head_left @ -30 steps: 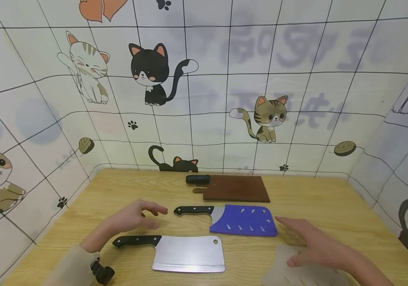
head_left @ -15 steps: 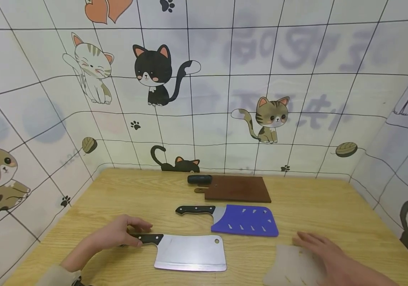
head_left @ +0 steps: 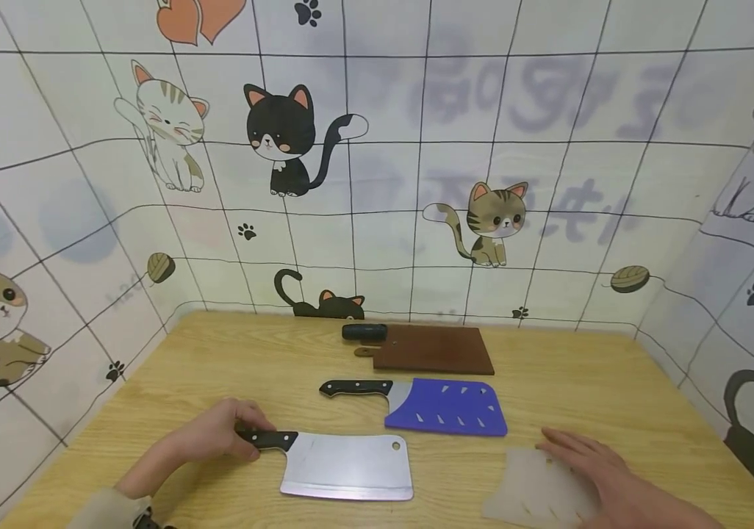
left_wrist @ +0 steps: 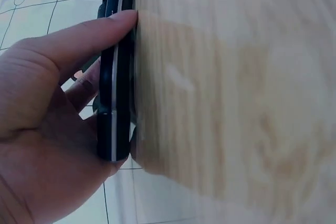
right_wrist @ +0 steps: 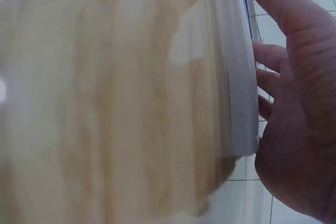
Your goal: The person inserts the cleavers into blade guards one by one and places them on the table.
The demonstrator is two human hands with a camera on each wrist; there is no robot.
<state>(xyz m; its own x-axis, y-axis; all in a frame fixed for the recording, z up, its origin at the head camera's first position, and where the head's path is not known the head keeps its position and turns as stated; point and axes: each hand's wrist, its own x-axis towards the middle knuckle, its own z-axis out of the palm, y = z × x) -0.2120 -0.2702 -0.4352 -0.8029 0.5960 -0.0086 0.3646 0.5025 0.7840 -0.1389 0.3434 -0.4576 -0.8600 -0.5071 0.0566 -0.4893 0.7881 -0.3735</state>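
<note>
In the head view, a cleaver (head_left: 347, 464) with a bare steel blade and black riveted handle lies at the front of the table. My left hand (head_left: 217, 433) grips the handle's end; the left wrist view has the thumb on one side of the black handle (left_wrist: 114, 87) and fingers behind it. At the front right, my right hand (head_left: 615, 481) holds a whitish blade cover (head_left: 529, 486) across its right part, thumb on the near side and fingers on the far side. The cover's edge (right_wrist: 242, 98) runs between them in the right wrist view.
A second cleaver (head_left: 357, 387) in a blue blade cover (head_left: 450, 406) lies farther back. Behind it is a brown cutting board (head_left: 435, 349) with a black cylindrical handle (head_left: 364, 332) at its left. The wooden table (head_left: 251, 345) meets a cat-patterned wall (head_left: 390, 242).
My left hand has come down and left onto the cleaver's handle and grips it. My right hand has moved down and right onto the whitish cover. Both have stayed nearly still since half a second ago.
</note>
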